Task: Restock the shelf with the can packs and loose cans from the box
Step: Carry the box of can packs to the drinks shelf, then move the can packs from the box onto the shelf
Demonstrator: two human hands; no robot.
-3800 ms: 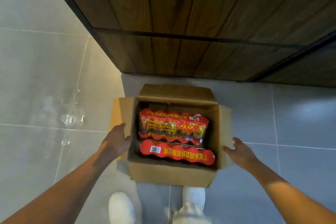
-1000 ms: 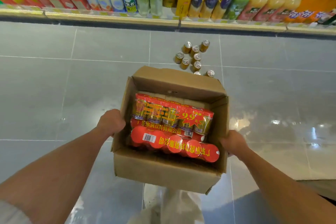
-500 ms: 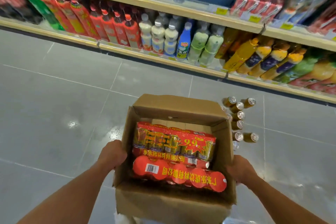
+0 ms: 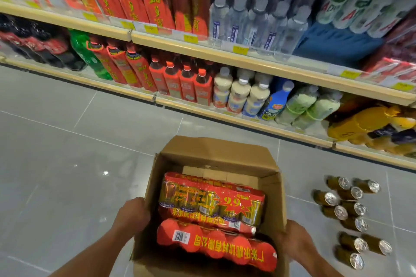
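I hold an open cardboard box (image 4: 216, 153) in front of me, above the floor. My left hand (image 4: 132, 213) grips its left wall and my right hand (image 4: 297, 240) grips its right wall. Inside lie two shrink-wrapped can packs: a red and gold pack (image 4: 211, 200) with a 9.9 price star, and a red-wrapped pack (image 4: 216, 243) nearer to me. Several loose gold cans (image 4: 351, 216) stand on the floor to the right of the box. The shelf (image 4: 247, 58) runs across the view ahead, full of bottles.
The lower shelf (image 4: 225, 114) carries red, white, blue, green and orange drink bottles. The upper one holds red packs, clear water bottles and a blue wrapped bundle (image 4: 333, 45). Grey tiled floor (image 4: 67, 153) spreads out to the left of the box.
I picked the box up from the floor by a wooden wall and carried it toward the shelf. The shelf is now closer and the loose cans have shifted to the right.
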